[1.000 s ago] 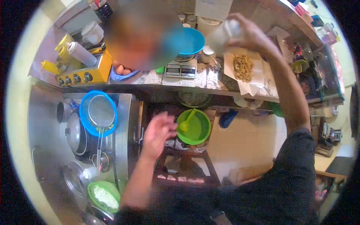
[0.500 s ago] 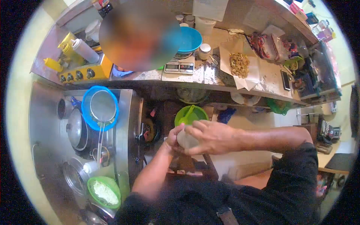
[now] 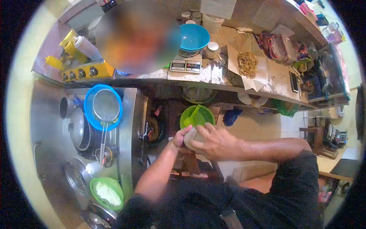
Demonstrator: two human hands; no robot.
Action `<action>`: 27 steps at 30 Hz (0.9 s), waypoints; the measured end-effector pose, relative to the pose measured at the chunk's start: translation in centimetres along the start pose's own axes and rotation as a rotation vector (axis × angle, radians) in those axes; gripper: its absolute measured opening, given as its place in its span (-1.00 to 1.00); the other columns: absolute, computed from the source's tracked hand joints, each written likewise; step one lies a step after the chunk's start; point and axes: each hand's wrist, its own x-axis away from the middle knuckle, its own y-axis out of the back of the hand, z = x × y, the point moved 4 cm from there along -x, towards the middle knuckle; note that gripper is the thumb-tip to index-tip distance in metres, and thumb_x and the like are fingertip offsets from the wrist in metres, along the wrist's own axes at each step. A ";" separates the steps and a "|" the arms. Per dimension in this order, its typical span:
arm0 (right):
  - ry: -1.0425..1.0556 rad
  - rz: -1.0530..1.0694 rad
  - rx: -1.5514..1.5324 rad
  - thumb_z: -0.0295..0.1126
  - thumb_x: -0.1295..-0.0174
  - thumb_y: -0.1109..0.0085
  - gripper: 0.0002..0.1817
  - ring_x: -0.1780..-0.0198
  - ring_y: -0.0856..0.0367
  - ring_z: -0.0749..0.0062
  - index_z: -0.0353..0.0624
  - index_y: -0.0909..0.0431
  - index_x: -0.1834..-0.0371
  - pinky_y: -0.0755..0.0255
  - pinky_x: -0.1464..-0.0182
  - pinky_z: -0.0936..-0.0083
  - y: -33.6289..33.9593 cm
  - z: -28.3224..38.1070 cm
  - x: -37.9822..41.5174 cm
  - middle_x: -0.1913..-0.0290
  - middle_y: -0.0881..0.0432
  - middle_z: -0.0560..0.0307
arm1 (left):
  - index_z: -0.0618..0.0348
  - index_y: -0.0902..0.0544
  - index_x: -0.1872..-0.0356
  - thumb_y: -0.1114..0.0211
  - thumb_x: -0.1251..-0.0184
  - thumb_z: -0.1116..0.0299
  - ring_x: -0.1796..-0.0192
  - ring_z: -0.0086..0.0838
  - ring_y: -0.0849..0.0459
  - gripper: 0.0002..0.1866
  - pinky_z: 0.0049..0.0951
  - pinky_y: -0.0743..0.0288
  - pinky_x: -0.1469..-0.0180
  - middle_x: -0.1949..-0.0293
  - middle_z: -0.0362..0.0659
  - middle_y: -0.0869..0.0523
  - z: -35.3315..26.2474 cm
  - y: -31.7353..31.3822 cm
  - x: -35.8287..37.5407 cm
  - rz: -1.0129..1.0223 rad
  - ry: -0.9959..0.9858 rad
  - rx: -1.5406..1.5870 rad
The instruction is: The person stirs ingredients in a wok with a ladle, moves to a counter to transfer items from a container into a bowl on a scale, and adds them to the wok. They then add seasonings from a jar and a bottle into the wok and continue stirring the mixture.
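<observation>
A pale, rounded container (image 3: 190, 138) is held between my two hands in front of my body. My left hand (image 3: 180, 139) is wrapped round its left side. My right hand (image 3: 215, 142) grips it from the right and above, fingers curled over it and hiding much of it. What the container holds cannot be made out. Just beyond my hands is a green bowl (image 3: 208, 116) with a light green ladle (image 3: 193, 115) in it.
Steel counter (image 3: 127, 152) at left bears a blue basin (image 3: 87, 108) with a strainer, a lidded pot (image 3: 78, 129) and a green basket (image 3: 93, 187) of white shreds. The shelf ahead has a scale (image 3: 185, 66), a blue bowl (image 3: 194, 37), food on paper (image 3: 248, 65) and a phone (image 3: 294, 82).
My hands and the container have shifted slightly to the right in view. My right hand's fingers have moved a little over the container.
</observation>
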 end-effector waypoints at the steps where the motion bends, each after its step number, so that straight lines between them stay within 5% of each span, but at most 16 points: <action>1: 0.080 -0.089 0.057 -0.20 -0.03 -0.16 -0.48 0.07 -0.51 -0.02 0.12 -0.29 -0.12 -0.53 0.09 0.20 0.3 0.4 0.1 0.14 -0.41 -0.15 | 0.16 -0.41 -0.21 0.07 -0.34 -0.18 -0.07 -0.16 -0.60 -0.34 -0.06 -0.48 -0.13 -0.07 0.01 -0.58 -0.2 0.4 -0.2 0.025 0.041 -0.052; 5: 0.024 -0.490 -0.099 -0.25 0.16 -0.36 -0.53 0.07 -0.51 0.02 -0.04 -0.41 0.15 -0.50 0.11 0.19 2.1 -3.4 0.4 0.13 -0.44 -0.11 | 0.18 -0.43 -0.21 0.04 -0.33 -0.11 -0.16 -0.15 -0.55 -0.37 -0.09 -0.40 -0.23 -0.15 0.02 -0.54 -0.3 4.1 0.4 -0.104 0.124 0.033; 8: -0.640 -0.629 -0.412 -0.08 0.29 -0.56 -0.36 0.20 -0.54 0.08 -0.20 -0.41 0.24 -0.45 0.20 0.28 -1.0 -13.7 -0.1 0.22 -0.51 -0.05 | 0.15 -0.27 -0.35 0.03 -0.23 -0.26 -0.16 -0.04 -0.54 -0.19 -0.05 -0.46 -0.15 -0.14 0.15 -0.52 -0.3 4.4 2.4 -0.115 0.061 0.071; 10: -0.801 -0.913 -0.376 -0.03 0.26 -0.56 -0.35 0.26 -0.54 0.07 -0.21 -0.39 0.27 -0.45 0.22 0.26 -5.6 -19.7 -0.9 0.26 -0.52 -0.08 | 0.15 -0.14 -0.41 0.01 -0.19 -0.30 -0.11 0.04 -0.57 -0.10 -0.13 -0.54 -0.06 -0.10 0.34 -0.48 -0.2 3.5 3.9 -0.032 -0.013 0.154; 13: -1.121 -0.783 -0.414 -0.01 0.26 -0.55 -0.32 0.18 -0.54 0.03 -0.23 -0.40 0.23 -0.45 0.13 0.20 -8.3 -24.8 -3.5 0.22 -0.53 -0.12 | 0.12 0.01 -0.45 -0.01 -0.17 -0.33 -0.05 0.09 -0.59 -0.03 -0.20 -0.59 0.02 -0.04 0.55 -0.41 0.1 0.8 6.8 0.022 -0.071 0.194; 15: -0.961 -0.891 -0.179 -0.01 0.16 -0.47 -0.38 0.12 -0.52 -0.01 -0.23 -0.41 0.21 -0.43 0.08 0.17 -10.1 -26.8 -5.0 0.20 -0.52 -0.13 | 0.09 -0.01 -0.45 -0.06 -0.19 -0.27 -0.22 0.13 -0.44 -0.06 0.03 -0.34 -0.23 -0.17 0.38 -0.39 0.6 1.4 8.5 0.214 -0.060 0.246; 16: -0.882 -0.938 -0.060 -0.02 0.10 -0.44 -0.41 0.09 -0.51 -0.03 -0.23 -0.41 0.20 -0.42 0.05 0.15 -10.0 -27.2 -5.6 0.18 -0.52 -0.13 | 0.09 0.07 -0.46 -0.06 -0.19 -0.28 -0.09 0.18 -0.54 -0.03 -0.16 -0.56 -0.03 -0.13 0.60 -0.28 0.8 0.8 9.5 0.055 -0.113 0.242; 19: -0.861 -1.089 -0.075 -0.09 -0.11 -0.24 -0.56 0.02 -0.47 -0.06 -0.23 -0.43 0.16 -0.39 -0.01 0.15 -7.4 -30.3 -5.4 0.15 -0.51 -0.14 | -0.03 0.03 -0.46 -0.09 -0.16 -0.30 0.05 0.21 -0.61 -0.05 -0.08 -0.60 0.11 -0.13 0.63 -0.24 1.4 0.8 11.6 0.216 -0.115 0.331; 20: -1.025 -0.998 -0.100 -0.26 -0.19 -0.08 -0.70 0.06 -0.53 -0.09 -0.26 -0.46 0.14 -0.43 0.05 0.13 -6.4 -31.2 -5.4 0.17 -0.56 -0.19 | -0.11 0.18 -0.48 -0.04 -0.23 -0.26 -0.21 0.24 -0.40 -0.07 0.44 -0.24 -0.12 -0.26 0.46 -0.20 1.8 1.1 12.2 0.361 -0.096 0.480; 24: -1.098 -0.445 -0.158 -0.35 -0.10 -0.18 -0.71 0.09 -0.61 -0.11 -0.28 -0.56 0.14 -0.48 0.05 0.15 -6.1 -38.0 -6.9 0.16 -0.64 -0.22 | -0.13 0.17 -0.47 -0.05 -0.22 -0.27 -0.24 0.24 -0.38 -0.07 0.41 -0.29 -0.11 -0.26 0.45 -0.20 2.6 1.0 12.9 0.307 -0.150 0.490; 26: -1.083 -0.123 0.026 -0.39 -0.09 -0.15 -0.77 0.12 -0.63 -0.08 -0.30 -0.62 0.24 -0.51 0.08 0.17 -5.9 -40.5 -8.8 0.19 -0.65 -0.20 | -0.10 0.12 -0.47 -0.10 -0.16 -0.29 0.02 0.21 -0.54 -0.03 0.18 -0.47 0.04 -0.21 0.52 -0.21 2.7 0.9 12.7 0.182 -0.178 0.431; 27: -1.044 -0.173 0.053 -0.39 -0.07 -0.15 -0.78 0.13 -0.64 -0.06 -0.29 -0.63 0.28 -0.52 0.08 0.19 -6.6 -42.0 -9.2 0.19 -0.66 -0.19 | -0.09 0.10 -0.47 -0.12 -0.13 -0.31 0.14 0.19 -0.63 -0.01 0.06 -0.56 0.11 -0.18 0.55 -0.22 2.7 1.0 12.6 0.118 -0.191 0.401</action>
